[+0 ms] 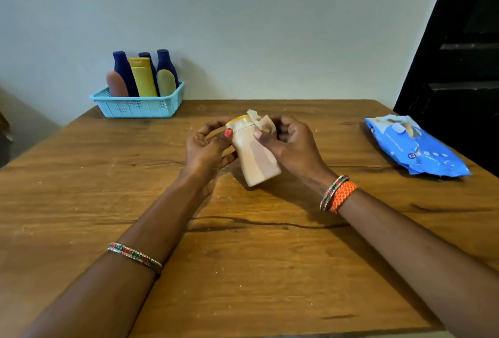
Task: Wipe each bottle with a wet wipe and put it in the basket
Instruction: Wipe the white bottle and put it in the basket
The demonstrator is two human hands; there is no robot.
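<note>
A cream bottle point(255, 159) with a yellow cap is held tilted above the middle of the wooden table point(243, 256). My left hand point(206, 148) grips it from the left, thumb near the cap. My right hand point(293, 146) pinches a crumpled wet wipe point(263, 121) against the bottle's upper right side. The light blue basket point(140, 107) stands at the table's far left corner, holding several bottles: dark blue ones, a yellow tube, a pink one and a pale green one.
A blue pack of wet wipes point(415, 146) lies near the table's right edge. A pale wall runs behind the table. A dark door point(459, 54) stands at the right.
</note>
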